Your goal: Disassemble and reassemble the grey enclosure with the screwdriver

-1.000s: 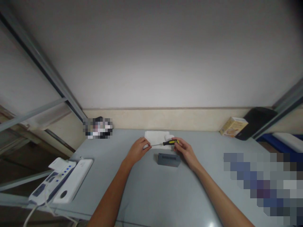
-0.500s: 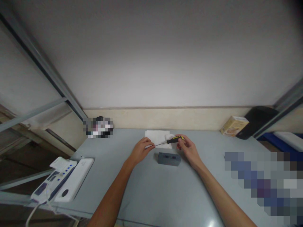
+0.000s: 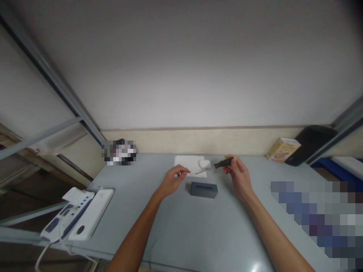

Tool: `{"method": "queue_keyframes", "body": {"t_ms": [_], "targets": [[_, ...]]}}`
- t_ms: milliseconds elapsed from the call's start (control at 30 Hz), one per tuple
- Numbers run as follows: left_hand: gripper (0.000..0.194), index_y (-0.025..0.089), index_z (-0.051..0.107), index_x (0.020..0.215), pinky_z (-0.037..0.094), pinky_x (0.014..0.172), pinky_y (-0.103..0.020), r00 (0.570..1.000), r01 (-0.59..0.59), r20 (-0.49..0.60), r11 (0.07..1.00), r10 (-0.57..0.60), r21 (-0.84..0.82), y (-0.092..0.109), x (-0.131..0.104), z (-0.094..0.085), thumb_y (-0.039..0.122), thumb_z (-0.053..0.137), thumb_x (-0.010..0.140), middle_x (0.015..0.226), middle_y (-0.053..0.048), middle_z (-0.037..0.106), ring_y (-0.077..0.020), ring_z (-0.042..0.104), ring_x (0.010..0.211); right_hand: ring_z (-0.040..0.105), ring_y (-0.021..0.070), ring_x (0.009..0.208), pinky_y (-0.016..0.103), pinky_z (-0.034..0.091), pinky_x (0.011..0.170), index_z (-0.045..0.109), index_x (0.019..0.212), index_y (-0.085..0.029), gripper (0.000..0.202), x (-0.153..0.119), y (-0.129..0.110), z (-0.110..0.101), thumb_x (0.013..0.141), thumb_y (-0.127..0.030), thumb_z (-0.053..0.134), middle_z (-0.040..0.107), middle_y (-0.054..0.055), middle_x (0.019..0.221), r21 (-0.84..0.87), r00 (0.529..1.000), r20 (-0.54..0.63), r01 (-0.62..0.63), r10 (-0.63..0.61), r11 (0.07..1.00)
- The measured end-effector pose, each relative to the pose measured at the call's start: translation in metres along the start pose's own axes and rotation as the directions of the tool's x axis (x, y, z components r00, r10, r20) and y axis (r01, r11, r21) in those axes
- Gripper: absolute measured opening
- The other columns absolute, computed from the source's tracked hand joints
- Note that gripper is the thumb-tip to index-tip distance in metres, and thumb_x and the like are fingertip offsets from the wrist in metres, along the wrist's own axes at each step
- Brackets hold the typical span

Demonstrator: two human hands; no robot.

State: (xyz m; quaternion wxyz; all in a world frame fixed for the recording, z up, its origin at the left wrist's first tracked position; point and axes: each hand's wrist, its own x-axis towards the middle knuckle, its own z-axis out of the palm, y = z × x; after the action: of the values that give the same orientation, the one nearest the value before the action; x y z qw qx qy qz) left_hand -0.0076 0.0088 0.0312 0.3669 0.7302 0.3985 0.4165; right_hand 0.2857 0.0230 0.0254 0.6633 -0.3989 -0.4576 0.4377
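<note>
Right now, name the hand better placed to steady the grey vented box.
Left, I'd judge. The left hand is close to the left end of the grey vented box and seems to hold nothing; the right hand grips the screwdriver.

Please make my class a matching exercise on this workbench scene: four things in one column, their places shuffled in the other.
Things
1. screwdriver
2. dark grey slotted box
3. yellow carton
4. power strip

Places
A. near the wall, toward the right
B. at the left end of the table
C. in the right hand
D. just on the near side of the white sheet

Right pairs: 1-C, 2-D, 3-A, 4-B
</note>
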Motion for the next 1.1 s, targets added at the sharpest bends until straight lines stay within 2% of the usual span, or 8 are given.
{"method": "queue_keyframes", "body": {"t_ms": [100,233,467,633,733,900,1000,1100], "targets": [[0.029,0.016,0.074,0.103,0.045,0.083,-0.029,0.995,0.036,0.097,0.996,-0.027,-0.087,0.001,-0.002,0.001,0.041,0.061,0.099,0.101,-0.008,0.072,-0.0192,0.064,0.094,0.054,0.0133,0.064,0.026,0.042,0.059,0.072,0.107,-0.024,0.037,0.002,-0.003,-0.003,0.091,-0.057,0.069,0.060,0.000,0.075,0.020,1.000,0.011,0.011,-0.011,1.000],[0.030,0.015,0.074,0.103,0.044,0.078,-0.028,0.981,0.080,0.190,0.985,-0.050,-0.152,0.001,-0.003,0.005,0.043,0.066,0.096,0.097,-0.008,0.071,-0.0182,0.062,0.088,0.054,0.0140,0.065,0.027,0.043,0.062,0.071,0.109,-0.024,0.035,-0.001,-0.005,-0.002,0.093,-0.055,0.067,0.060,0.000,0.077,-0.012,0.996,0.085,0.024,-0.023,1.000],[0.030,0.015,0.075,0.099,0.043,0.078,-0.028,0.973,0.100,0.220,0.983,-0.065,-0.155,-0.002,-0.002,0.008,0.043,0.070,0.093,0.093,-0.006,0.070,-0.0163,0.058,0.082,0.055,0.0155,0.066,0.028,0.043,0.063,0.072,0.110,-0.023,0.034,-0.009,-0.013,0.000,0.095,-0.053,0.065,0.061,0.001,0.074,-0.164,0.984,0.170,0.073,-0.044,0.984],[0.036,0.014,0.074,0.098,0.044,0.077,-0.028,0.968,0.146,0.233,0.964,-0.092,-0.223,-0.002,-0.002,0.011,0.050,0.071,0.091,0.088,-0.006,0.069,-0.0167,0.060,0.081,0.056,0.0147,0.067,0.026,0.047,0.063,0.074,0.108,-0.024,0.032,-0.013,-0.032,0.007,0.093,-0.052,0.069,0.065,0.002,0.081,-0.192,0.975,0.205,0.126,-0.086,0.973],[0.040,0.014,0.073,0.098,0.043,0.075,-0.027,0.967,0.164,0.230,0.956,-0.108,-0.241,0.000,-0.003,0.013,0.053,0.072,0.089,0.088,-0.006,0.068,-0.0168,0.059,0.082,0.057,0.0151,0.069,0.026,0.048,0.063,0.076,0.107,-0.024,0.032,-0.017,-0.047,0.015,0.092,-0.052,0.070,0.066,0.004,0.087,-0.221,0.961,0.247,0.181,-0.125,0.958],[0.039,0.014,0.071,0.096,0.042,0.076,-0.027,0.965,0.192,0.235,0.932,-0.121,-0.307,0.001,-0.003,0.017,0.052,0.073,0.089,0.087,-0.005,0.067,-0.0161,0.059,0.082,0.063,0.0210,0.091,0.031,0.053,0.078,0.077,0.116,-0.027,0.031,-0.021,-0.068,0.040,0.094,-0.046,0.069,0.066,0.007,0.102,-0.265,0.921,0.338,0.292,-0.195,0.919],[0.039,0.014,0.069,0.094,0.042,0.076,-0.027,0.965,0.212,0.228,0.906,-0.133,-0.367,0.000,-0.003,0.020,0.051,0.076,0.086,0.088,-0.005,0.066,-0.0162,0.059,0.082,0.064,0.0228,0.095,0.035,0.054,0.085,0.072,0.128,-0.031,0.036,-0.021,-0.080,0.056,0.094,-0.043,0.069,0.067,0.008,0.107,-0.284,0.895,0.409,0.312,-0.180,0.907],[0.037,0.014,0.068,0.092,0.042,0.076,-0.027,0.965,0.227,0.217,0.883,-0.147,-0.411,0.002,-0.002,0.023,0.049,0.077,0.084,0.086,-0.004,0.065,-0.0155,0.058,0.080,0.065,0.0245,0.096,0.039,0.053,0.086,0.074,0.124,-0.030,0.031,-0.019,-0.090,0.068,0.098,-0.044,0.062,0.069,0.008,0.107,-0.260,0.842,0.517,0.326,-0.154,0.909]]}}
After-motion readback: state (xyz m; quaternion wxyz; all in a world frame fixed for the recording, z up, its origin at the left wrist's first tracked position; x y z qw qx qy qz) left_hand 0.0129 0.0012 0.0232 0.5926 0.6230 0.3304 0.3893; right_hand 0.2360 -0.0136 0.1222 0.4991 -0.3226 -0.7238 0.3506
